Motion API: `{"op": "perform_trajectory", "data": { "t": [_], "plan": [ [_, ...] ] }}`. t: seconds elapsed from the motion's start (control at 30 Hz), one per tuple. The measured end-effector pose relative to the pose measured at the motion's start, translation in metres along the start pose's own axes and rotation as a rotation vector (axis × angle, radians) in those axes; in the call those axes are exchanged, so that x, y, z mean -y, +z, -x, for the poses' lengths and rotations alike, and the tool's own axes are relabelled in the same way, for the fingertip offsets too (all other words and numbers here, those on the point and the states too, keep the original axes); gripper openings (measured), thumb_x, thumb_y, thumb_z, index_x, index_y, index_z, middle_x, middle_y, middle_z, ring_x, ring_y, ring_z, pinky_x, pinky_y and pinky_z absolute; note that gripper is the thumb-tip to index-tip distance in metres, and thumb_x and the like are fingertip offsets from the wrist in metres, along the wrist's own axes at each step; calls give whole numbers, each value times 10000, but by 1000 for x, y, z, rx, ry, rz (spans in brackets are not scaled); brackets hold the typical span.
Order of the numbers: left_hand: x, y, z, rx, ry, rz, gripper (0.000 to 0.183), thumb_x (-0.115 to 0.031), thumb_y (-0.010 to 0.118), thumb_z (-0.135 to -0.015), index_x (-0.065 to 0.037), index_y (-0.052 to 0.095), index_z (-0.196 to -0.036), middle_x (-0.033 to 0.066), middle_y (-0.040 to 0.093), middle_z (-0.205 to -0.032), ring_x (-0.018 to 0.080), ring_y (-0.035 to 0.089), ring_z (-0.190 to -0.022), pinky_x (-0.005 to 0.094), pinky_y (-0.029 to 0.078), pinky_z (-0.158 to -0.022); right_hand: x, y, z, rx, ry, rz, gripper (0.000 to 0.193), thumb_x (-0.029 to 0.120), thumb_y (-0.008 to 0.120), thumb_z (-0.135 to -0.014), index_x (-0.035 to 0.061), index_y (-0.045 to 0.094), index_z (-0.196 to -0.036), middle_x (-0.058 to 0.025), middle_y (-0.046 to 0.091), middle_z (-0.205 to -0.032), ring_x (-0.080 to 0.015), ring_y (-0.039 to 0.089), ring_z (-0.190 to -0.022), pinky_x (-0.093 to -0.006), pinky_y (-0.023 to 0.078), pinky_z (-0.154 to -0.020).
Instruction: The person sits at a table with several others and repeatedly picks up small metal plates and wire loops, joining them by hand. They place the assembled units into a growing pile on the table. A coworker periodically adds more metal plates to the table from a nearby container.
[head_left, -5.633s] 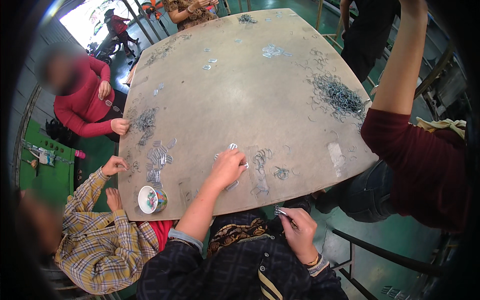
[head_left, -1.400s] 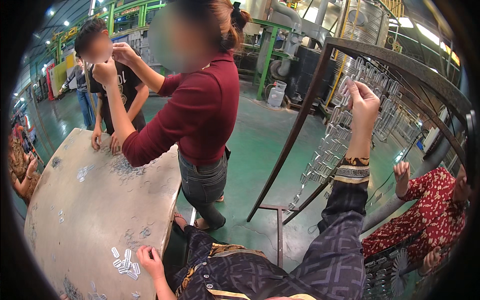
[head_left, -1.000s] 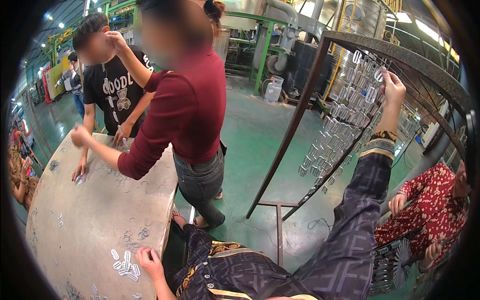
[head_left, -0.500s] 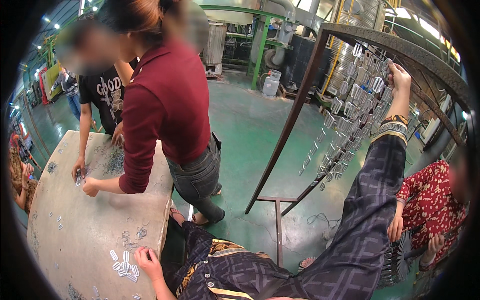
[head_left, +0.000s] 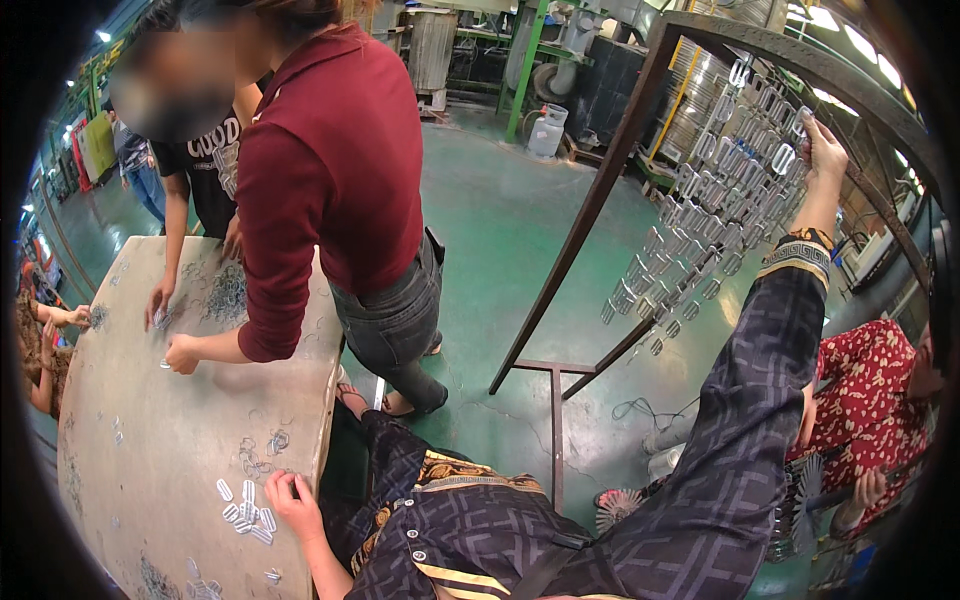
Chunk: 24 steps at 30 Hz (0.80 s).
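Note:
My right hand (head_left: 824, 150) is raised high at the right, its fingers closed on a slotted metal buckle at the top of the hanging strands. Many more silvery buckles (head_left: 705, 205) dangle in strings from the metal frame beside it. Down at the table's near right edge rests my left hand (head_left: 297, 503), fingers bent and slightly apart, with nothing visible in them. Just left of it, several loose slotted buckles (head_left: 245, 515) lie in a small group. Thin wire rings (head_left: 255, 455) are scattered just beyond that hand.
The pale table (head_left: 190, 420) carries more wire piles. At its far side, a person in a maroon top (head_left: 335, 190) and another in a black shirt (head_left: 205, 170) handle small parts. The brown rack (head_left: 590, 240) stands right; a person in red print (head_left: 870, 400) is beside it.
The view has shifted slightly. The hanging strands have swung and spread, showing more buckles. My right hand stays raised at their top; my left hand stays at the table edge.

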<state>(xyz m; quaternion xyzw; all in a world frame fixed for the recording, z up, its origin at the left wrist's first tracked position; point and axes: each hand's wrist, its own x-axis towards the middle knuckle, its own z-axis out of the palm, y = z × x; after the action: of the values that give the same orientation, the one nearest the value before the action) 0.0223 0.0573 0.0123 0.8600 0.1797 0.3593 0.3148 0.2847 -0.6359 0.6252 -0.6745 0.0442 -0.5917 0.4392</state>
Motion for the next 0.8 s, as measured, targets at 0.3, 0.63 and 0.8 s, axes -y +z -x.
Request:
{"op": "perform_trajectory", "data": {
  "t": [0.3,0.63,0.8],
  "plan": [
    [-1,1,1,2,-9,1,68,-37,635,-846,2,586,-872,166,586,-1025,371,543,-989,464,432,-873,-7,-29,67,-226,-274,-59,261,202,748,-880,8,719,-1052,-26,686,-834,-38,519,-568,-182,398,-481],
    [-6,1,1,-10,-3,-13,70,-36,651,-835,-6,613,-885,173,608,-1027,360,563,-988,446,452,-868,-48,-44,194,-181,-304,-99,200,163,671,-927,-17,715,-1004,-78,712,-868,-58,515,-556,-186,383,-504],
    [-14,-4,-4,-181,-107,48,80,-14,666,-793,-15,649,-872,160,642,-1001,337,601,-956,425,474,-865,-22,21,295,-49,-539,-254,281,118,518,-989,-97,669,-1088,-170,695,-950,-137,570,-698,-238,426,-598]
  ]
}}
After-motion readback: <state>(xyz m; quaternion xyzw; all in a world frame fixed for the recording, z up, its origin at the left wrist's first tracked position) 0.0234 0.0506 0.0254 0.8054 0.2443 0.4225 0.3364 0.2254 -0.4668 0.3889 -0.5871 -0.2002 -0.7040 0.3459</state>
